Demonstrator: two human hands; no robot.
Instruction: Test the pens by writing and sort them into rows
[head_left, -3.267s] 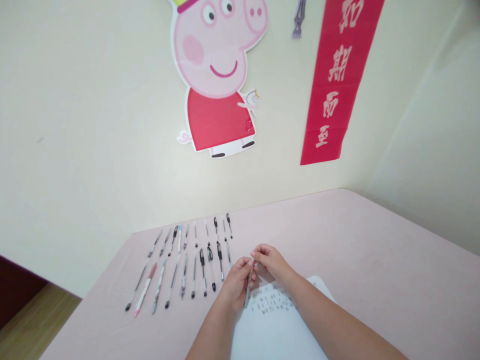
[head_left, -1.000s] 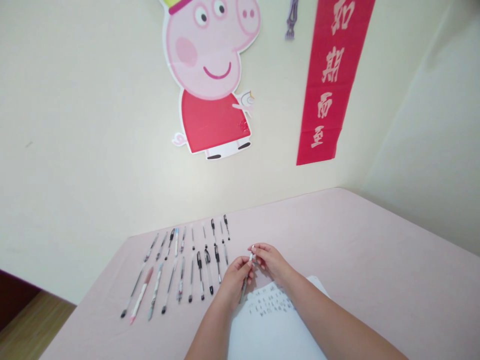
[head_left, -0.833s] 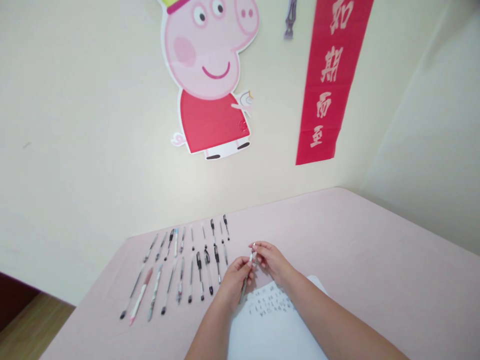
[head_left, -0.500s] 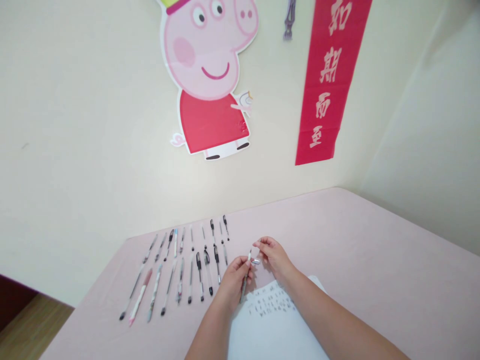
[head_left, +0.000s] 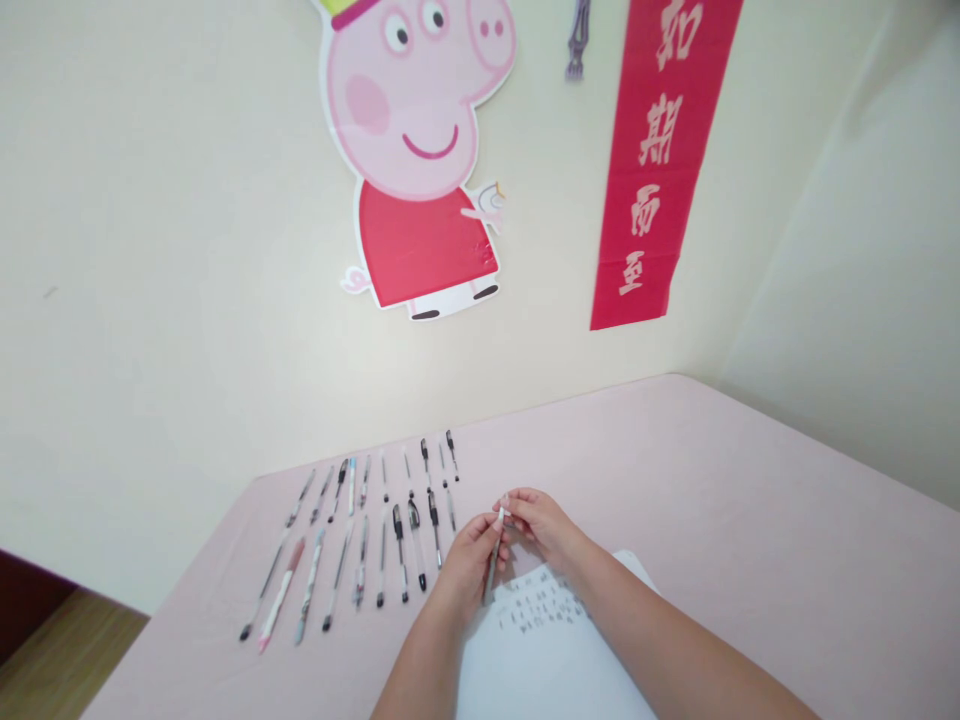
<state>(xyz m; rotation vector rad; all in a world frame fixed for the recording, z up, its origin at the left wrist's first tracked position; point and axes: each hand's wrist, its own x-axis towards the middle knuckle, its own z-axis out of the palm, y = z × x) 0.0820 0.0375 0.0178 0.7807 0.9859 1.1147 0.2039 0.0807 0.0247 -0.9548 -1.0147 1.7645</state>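
Note:
My left hand (head_left: 474,562) is closed round a slim pen (head_left: 493,568) with a dark grey-green barrel and a white upper end. The pen is held tilted, its lower end just over the top left of a sheet of paper (head_left: 555,660) with handwriting. My right hand (head_left: 541,522) meets the pen's white end, thumb and fingers pinched together there. Whatever small piece lies between those right fingertips is too small and covered to name.
To the left, several pens and refills lie in two rows on the pink tabletop (head_left: 750,540), among them a pink-and-white pen (head_left: 281,597) and a black-capped pen (head_left: 400,550). Behind the table rises a wall with a cartoon pig cutout (head_left: 427,240) and a red banner (head_left: 652,200).
My right hand has come down and left, from apart above the pen to touching its upper end. The silvery piece seen between the hands before is now mostly hidden.

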